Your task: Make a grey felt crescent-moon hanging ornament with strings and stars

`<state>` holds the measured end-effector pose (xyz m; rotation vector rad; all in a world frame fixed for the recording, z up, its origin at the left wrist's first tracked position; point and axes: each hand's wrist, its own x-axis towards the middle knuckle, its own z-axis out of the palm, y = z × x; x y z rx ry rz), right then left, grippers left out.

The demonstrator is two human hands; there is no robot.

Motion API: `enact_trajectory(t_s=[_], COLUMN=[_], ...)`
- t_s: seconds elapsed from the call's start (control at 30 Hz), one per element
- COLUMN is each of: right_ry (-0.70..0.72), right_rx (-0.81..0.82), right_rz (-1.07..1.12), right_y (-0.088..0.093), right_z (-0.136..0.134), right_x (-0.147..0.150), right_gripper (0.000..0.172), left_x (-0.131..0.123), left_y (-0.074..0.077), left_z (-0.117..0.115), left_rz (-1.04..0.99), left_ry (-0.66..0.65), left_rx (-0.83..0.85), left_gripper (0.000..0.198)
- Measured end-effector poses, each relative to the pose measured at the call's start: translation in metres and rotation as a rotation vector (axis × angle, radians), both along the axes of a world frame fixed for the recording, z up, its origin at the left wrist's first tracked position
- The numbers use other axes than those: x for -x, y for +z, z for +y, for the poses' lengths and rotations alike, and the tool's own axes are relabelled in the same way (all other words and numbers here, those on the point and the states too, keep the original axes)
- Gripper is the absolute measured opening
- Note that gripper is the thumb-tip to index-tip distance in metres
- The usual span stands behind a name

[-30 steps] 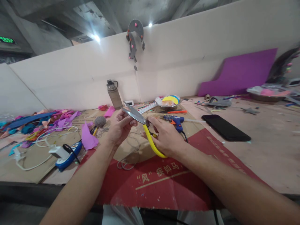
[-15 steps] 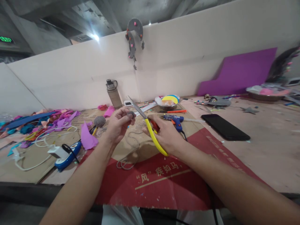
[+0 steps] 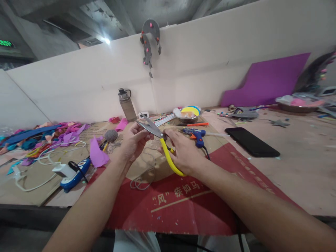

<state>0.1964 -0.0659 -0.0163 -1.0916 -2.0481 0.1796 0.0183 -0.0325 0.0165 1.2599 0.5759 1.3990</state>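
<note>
My right hand (image 3: 185, 149) grips yellow-handled scissors (image 3: 169, 157) in front of me, their metal blades spread and pointing up to the left. Just beside the blades, my left hand (image 3: 133, 141) is closed in a pinch. The small grey yarn pom-pom in its fingertips is largely hidden behind the scissors now. Loose grey yarn (image 3: 143, 183) lies curled on the red-and-brown cardboard (image 3: 181, 217) below the hands. A ball of grey yarn (image 3: 111, 135) rests left of my left hand.
A blue hot glue gun (image 3: 199, 137) and a black phone (image 3: 252, 141) lie to the right. Behind stand a bottle (image 3: 127, 106) and a bowl (image 3: 187, 119) of craft pieces. On the left are a blue power strip (image 3: 76, 176), white cables and felt scraps (image 3: 69, 134).
The scissors' blades have opened and swung left and down to my left fingertips, covering the pom-pom. Both hands stay in nearly the same place.
</note>
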Motion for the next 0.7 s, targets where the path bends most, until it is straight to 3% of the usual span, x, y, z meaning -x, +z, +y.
enact_trajectory(t_s=[0.4, 0.7], right_ry=[-0.041, -0.068], right_rx=[0.004, -0.025], right_rz=[-0.04, -0.078], right_y=[0.0038, 0.0022], right_z=[-0.0025, -0.0014], right_x=[-0.0004, -0.0007], right_gripper=[0.043, 0.046], left_x=[-0.0014, 0.0004], left_y=[0.0004, -0.0014], left_z=[-0.0037, -0.0005], left_rz=[-0.029, 0.016], left_ry=[-0.053, -0.019], left_rx=[-0.011, -0.06], left_gripper=[0.023, 0.021])
